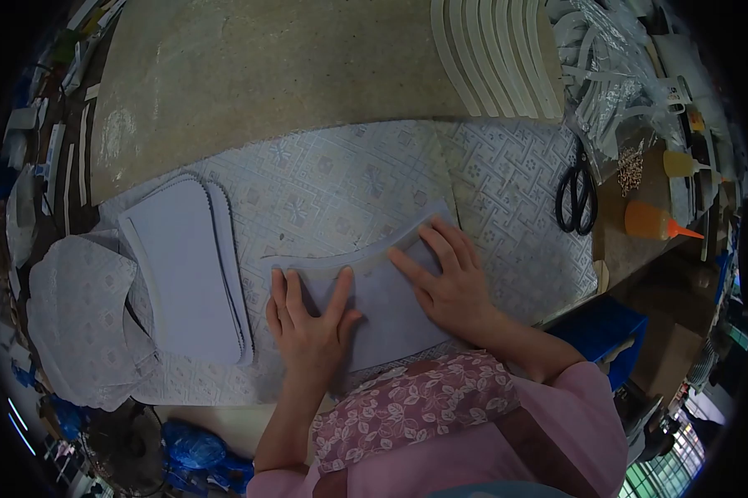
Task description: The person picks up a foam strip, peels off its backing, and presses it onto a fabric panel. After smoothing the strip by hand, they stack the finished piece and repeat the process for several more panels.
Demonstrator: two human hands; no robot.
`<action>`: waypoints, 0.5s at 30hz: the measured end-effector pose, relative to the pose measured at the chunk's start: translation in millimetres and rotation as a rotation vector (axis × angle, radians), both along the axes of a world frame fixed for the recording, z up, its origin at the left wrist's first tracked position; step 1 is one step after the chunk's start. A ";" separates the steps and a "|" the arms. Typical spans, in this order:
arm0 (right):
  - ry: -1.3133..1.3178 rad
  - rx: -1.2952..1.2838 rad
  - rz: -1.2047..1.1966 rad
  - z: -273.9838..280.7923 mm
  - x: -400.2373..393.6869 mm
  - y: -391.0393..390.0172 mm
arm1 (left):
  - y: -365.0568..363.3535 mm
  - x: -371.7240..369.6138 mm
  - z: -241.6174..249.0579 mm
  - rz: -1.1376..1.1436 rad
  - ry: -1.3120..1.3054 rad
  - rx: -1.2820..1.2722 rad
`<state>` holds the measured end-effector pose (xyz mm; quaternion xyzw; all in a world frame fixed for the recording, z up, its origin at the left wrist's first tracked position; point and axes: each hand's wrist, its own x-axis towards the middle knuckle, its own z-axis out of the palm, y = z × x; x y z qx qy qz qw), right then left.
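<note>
A pale bluish-grey panel (391, 328) with a curved far edge lies flat in front of me. Along that edge runs a narrow pale strip (372, 253). My left hand (314, 336) rests on the panel's left part, fingers spread, tips at the strip. On the right part lies my right hand (453, 286), its fingers stretched out and the tips touching the strip near the far right corner. Left of my hands is a stack of similar panels (187, 270) with zigzag-cut edges. Parts of the panel are hidden beneath my hands.
A patterned cloth (324, 187) covers the near table; a brown board (283, 66) lies beyond it, with several curved strips (498, 58). Black-handled scissors (576, 197) and an orange-tipped bottle (652, 222) lie right. Bunched patterned fabric (79, 324) sits left. A blue bin (611, 332) stands below right.
</note>
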<state>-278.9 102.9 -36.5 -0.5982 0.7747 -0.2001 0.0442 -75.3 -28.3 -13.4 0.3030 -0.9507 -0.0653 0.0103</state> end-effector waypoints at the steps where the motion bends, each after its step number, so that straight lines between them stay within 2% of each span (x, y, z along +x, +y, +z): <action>1: -0.005 0.001 -0.001 0.2 -0.3 0.1 | 0.0 -0.1 0.1 0.004 0.002 -0.001; 15: -0.033 0.044 0.004 5.0 1.1 -2.7 | -0.6 0.9 -4.6 0.037 0.103 0.049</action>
